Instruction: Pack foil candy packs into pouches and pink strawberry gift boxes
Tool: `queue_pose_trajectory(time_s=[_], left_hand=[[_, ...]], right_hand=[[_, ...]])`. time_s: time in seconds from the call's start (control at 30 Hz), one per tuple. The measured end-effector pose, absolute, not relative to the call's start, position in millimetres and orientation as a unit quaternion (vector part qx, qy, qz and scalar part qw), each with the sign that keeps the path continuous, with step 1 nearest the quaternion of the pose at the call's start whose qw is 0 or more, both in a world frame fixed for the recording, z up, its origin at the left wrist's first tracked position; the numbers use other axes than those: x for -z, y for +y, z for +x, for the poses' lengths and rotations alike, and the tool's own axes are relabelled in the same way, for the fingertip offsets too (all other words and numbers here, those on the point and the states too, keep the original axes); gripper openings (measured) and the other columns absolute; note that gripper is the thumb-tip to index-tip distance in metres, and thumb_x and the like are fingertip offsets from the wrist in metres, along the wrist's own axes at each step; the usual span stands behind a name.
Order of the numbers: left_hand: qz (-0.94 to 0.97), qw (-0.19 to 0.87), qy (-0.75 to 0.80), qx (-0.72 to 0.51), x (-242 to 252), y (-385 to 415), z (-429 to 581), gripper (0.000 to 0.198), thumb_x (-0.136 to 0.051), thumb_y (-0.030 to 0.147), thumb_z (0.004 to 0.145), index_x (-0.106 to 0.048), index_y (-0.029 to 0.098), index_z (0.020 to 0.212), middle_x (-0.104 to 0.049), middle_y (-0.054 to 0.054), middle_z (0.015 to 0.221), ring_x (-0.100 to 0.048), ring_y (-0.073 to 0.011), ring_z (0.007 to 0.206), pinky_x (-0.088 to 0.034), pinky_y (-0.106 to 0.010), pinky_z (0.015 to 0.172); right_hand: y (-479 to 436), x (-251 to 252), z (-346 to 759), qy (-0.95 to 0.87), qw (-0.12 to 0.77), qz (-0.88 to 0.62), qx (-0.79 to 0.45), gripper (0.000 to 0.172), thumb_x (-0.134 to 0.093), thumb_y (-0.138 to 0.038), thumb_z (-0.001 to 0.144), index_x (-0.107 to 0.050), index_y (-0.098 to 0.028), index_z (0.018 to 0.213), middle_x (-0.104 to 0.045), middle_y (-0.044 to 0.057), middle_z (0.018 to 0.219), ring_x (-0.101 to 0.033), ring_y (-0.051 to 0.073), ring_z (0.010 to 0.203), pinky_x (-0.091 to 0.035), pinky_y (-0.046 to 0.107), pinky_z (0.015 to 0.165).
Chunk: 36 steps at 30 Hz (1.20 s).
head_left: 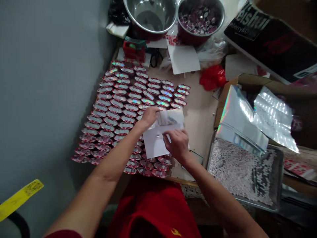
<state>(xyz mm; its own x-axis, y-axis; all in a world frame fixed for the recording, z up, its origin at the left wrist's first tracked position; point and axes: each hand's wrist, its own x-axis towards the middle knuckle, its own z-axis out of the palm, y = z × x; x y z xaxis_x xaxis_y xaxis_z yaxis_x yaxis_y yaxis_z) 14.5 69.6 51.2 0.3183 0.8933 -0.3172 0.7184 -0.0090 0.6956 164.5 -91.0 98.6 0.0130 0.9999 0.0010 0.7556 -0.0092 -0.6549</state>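
Note:
My left hand (149,117) is closed at the upper left edge of a shiny pale sheet (177,116). Curled at that sheet's lower edge is my right hand (178,144), its fingertips partly hidden. Beneath the sheet lies white paper (155,147), resting over part of several rows of small oval pieces (122,113) with red rims and mostly silvery, reflective tops. Some ovals at the front (159,166) look pinkish-red.
At the back stand a metal bowl (173,16) and another bowl of small round pieces (198,21). A red tape dispenser (133,53) sits behind the rows. On the right are a tray of tiny pale pieces (279,178), silvery sheets (235,115) and a black box (267,43).

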Motion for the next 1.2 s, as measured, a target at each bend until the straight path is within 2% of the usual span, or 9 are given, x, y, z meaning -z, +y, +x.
queue_pose_trajectory(time_s=[0.13, 0.2, 0.3, 0.4, 0.5, 0.63, 0.83, 1.07, 1.2], left_hand=[[0.64, 0.341, 0.628, -0.282, -69.0, 34.9, -21.1, 0.026, -0.069, 0.026, 0.092, -0.078, 0.021, 0.116, -0.074, -0.011, 0.126, -0.064, -0.0278, 0.124, -0.048, -0.042, 0.111], [0.503, 0.427, 0.662, -0.356, -76.4, 3.1, -50.0, 0.032, -0.066, 0.045, 0.098, -0.075, 0.018, 0.113, -0.076, -0.012, 0.117, -0.07, -0.0241, 0.109, -0.055, -0.039, 0.101], [0.28, 0.622, 0.632, -0.367, -82.8, -42.8, -88.7, 0.061, -0.062, 0.073, 0.092, -0.073, 0.016, 0.107, -0.078, -0.014, 0.109, -0.074, -0.0216, 0.092, -0.06, -0.034, 0.085], [0.13, 0.725, 0.582, -0.343, -85.5, -70.7, -113.6, 0.07, -0.065, 0.083, 0.083, -0.073, 0.015, 0.098, -0.079, -0.016, 0.105, -0.076, -0.0222, 0.09, -0.061, -0.032, 0.078], [0.058, 0.725, 0.564, -0.391, -89.5, -83.2, -130.3, 0.062, -0.076, 0.077, 0.079, -0.071, 0.016, 0.091, -0.079, -0.014, 0.099, -0.077, -0.0212, 0.087, -0.062, -0.031, 0.076], [0.08, 0.69, 0.559, -0.453, -97.2, -93.5, -150.8, 0.048, -0.094, 0.051, 0.067, -0.072, 0.017, 0.093, -0.079, -0.008, 0.096, -0.075, -0.0188, 0.087, -0.063, -0.032, 0.082], [0.111, 0.643, 0.619, -0.436, -89.6, -116.9, -179.6, 0.047, -0.099, 0.043, 0.058, -0.072, 0.016, 0.085, -0.075, -0.003, 0.085, -0.07, -0.0148, 0.072, -0.064, -0.033, 0.076], [0.184, 0.442, 0.77, -0.421, -69.1, -136.9, -244.9, 0.016, -0.083, 0.031, 0.079, -0.08, 0.019, 0.088, -0.078, -0.002, 0.085, -0.07, -0.0158, 0.079, -0.058, -0.029, 0.081], [0.325, 0.297, 0.819, -0.367, -64.9, -108.8, -302.2, 0.013, -0.075, 0.03, 0.088, -0.083, 0.021, 0.093, -0.08, -0.004, 0.098, -0.072, -0.0203, 0.094, -0.055, -0.032, 0.093]], right_hand=[[-99.4, -131.0, 133.0, -0.39, 0.395, -0.681, -0.479, 0.021, -0.076, -0.045, 0.088, -0.073, -0.024, 0.086, -0.047, -0.005, 0.058, -0.041, 0.013, 0.057, -0.042, 0.032, 0.065], [-98.1, -137.9, 113.7, -0.278, 0.431, -0.634, -0.579, 0.029, -0.082, -0.05, 0.081, -0.072, -0.023, 0.083, -0.05, -0.005, 0.06, -0.042, 0.012, 0.057, -0.043, 0.029, 0.06], [-94.6, -138.6, 85.9, -0.214, 0.436, -0.587, -0.648, 0.034, -0.088, -0.049, 0.073, -0.071, -0.021, 0.079, -0.057, -0.003, 0.064, -0.043, 0.011, 0.058, -0.036, 0.026, 0.055], [-94.4, -136.1, 62.6, -0.205, 0.431, -0.557, -0.68, 0.031, -0.089, -0.046, 0.072, -0.072, -0.021, 0.077, -0.061, -0.003, 0.066, -0.044, 0.01, 0.058, -0.034, 0.024, 0.054], [-98.1, -135.7, 44.2, -0.203, 0.417, -0.541, -0.702, 0.03, -0.09, -0.044, 0.072, -0.073, -0.02, 0.079, -0.065, -0.002, 0.071, -0.051, 0.011, 0.062, -0.04, 0.025, 0.057], [-104.7, -133.6, 25.1, -0.194, 0.383, -0.546, -0.72, 0.033, -0.091, -0.045, 0.069, -0.072, -0.02, 0.078, -0.067, -0.001, 0.074, -0.057, 0.013, 0.066, -0.047, 0.027, 0.062], [-118.0, -112.7, 2.3, -0.2, 0.332, -0.593, -0.706, 0.038, -0.094, -0.048, 0.061, -0.075, -0.02, 0.076, -0.067, -0.002, 0.068, -0.052, 0.012, 0.057, -0.041, 0.027, 0.055], [-131.3, -74.4, -88.9, -0.23, 0.341, -0.636, -0.653, 0.033, -0.09, -0.048, 0.063, -0.078, -0.019, 0.072, -0.072, 0.0, 0.068, -0.059, 0.016, 0.061, -0.049, 0.029, 0.061], [-109.9, -54.4, -161.5, -0.292, 0.349, -0.653, -0.605, 0.03, -0.081, -0.05, 0.072, -0.076, -0.02, 0.07, -0.072, 0.001, 0.068, -0.06, 0.017, 0.062, -0.048, 0.029, 0.063]])
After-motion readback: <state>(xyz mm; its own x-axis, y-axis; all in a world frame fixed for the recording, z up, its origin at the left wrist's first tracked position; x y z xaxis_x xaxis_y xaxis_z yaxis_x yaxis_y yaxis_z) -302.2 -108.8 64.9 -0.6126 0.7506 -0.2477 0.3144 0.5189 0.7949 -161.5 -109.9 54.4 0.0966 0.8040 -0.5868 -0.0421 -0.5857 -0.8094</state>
